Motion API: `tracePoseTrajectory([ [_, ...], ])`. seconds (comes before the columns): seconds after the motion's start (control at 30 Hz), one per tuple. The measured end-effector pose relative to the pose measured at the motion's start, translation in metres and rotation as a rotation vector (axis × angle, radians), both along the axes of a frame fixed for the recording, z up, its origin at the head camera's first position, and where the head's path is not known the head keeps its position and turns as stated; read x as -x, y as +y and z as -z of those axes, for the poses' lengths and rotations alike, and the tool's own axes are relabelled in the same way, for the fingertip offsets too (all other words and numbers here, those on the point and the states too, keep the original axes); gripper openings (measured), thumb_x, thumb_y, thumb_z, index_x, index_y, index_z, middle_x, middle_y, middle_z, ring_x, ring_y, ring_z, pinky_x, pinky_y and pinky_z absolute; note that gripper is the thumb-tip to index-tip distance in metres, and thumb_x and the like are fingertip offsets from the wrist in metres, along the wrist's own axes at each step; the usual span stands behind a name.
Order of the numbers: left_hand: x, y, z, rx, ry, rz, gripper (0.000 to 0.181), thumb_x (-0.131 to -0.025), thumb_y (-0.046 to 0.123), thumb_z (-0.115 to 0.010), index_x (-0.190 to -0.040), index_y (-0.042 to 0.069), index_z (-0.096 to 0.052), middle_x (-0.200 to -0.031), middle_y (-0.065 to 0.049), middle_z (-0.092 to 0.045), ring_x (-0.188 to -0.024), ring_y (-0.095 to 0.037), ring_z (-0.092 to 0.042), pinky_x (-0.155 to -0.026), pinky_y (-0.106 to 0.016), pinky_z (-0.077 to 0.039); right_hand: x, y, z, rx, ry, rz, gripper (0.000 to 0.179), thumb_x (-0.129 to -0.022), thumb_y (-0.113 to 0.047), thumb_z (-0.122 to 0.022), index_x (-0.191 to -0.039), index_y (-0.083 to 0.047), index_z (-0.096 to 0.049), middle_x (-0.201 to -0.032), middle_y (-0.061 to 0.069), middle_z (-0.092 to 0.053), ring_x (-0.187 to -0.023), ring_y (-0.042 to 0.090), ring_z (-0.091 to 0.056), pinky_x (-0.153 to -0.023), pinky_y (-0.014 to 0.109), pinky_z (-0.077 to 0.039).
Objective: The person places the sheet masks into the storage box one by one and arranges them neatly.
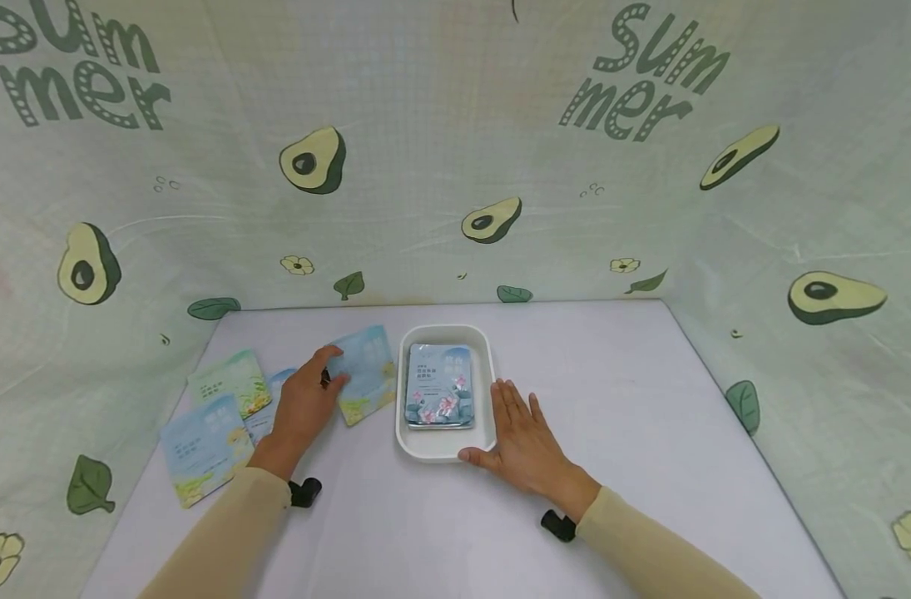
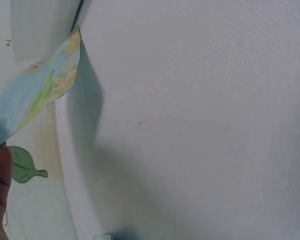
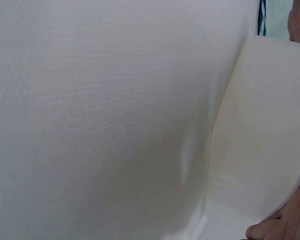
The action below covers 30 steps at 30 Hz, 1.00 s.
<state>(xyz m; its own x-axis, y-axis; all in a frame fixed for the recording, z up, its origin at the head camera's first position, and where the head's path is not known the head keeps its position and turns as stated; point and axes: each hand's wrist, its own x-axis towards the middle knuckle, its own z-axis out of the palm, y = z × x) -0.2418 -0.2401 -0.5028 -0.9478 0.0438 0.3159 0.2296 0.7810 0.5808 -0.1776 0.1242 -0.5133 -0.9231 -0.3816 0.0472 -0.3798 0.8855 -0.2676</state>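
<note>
My left hand pinches a blue packet with a yellow-green lower edge by its left side, just left of the white tray. In the left wrist view the same packet is raised above the table, its shadow falling beside it. My right hand rests against the tray's right side, fingers straight and thumb at the near right corner. Inside the tray lies a stack of packets, the top one blue with pink flowers. The right wrist view shows the tray's outer wall against the hand.
On the left of the white table lie a green packet, a blue packet overlapping it, and another blue packet partly behind my left hand. An avocado-print cloth walls the back and sides.
</note>
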Motion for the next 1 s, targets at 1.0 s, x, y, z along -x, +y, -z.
tracePoseTrajectory([
  [1.0, 0.015, -0.04, -0.022, -0.398, -0.395, 0.0, 0.054, -0.103, 0.025, -0.071, -0.153, 0.015, -0.053, -0.128, -0.019, -0.058, -0.094, -0.022, -0.072, -0.085, -0.041, -0.065, -0.001, -0.001, -0.002, -0.028, 0.011, 0.004, 0.122, -0.093, -0.082, -0.052, -0.166, 0.007, -0.013, -0.173, 0.026, -0.016, -0.163, 0.041, -0.014, -0.129, 0.065, -0.013],
])
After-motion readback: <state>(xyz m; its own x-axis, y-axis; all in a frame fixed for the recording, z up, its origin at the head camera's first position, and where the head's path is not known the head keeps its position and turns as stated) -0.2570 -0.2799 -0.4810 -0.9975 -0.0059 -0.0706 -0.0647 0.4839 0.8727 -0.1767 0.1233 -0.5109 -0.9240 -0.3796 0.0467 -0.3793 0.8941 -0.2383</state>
